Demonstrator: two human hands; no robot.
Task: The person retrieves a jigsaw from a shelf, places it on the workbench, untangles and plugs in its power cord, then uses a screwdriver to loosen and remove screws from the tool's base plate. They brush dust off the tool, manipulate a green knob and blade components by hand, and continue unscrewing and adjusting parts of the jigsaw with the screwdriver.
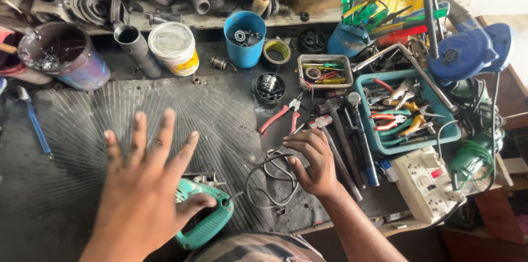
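My left hand (144,185) is raised with its fingers spread over a black ribbed mat (71,124), holding nothing. Just under its thumb lies a teal power tool (208,219) with a handle loop. My right hand (311,161) rests at the mat's right edge, fingers curled on the tool's dark cable (268,180), which loops on the bench beneath it. Red-handled pliers (281,116) and a hammer (336,130) lie just beyond the right hand.
A teal tray (367,130) of pliers and spanners stands at the right, with a white socket board (424,184) in front of it. Behind the mat are a blue cup (245,39), a white tub (175,47), a metal pipe (135,47) and a purple paint can (66,55).
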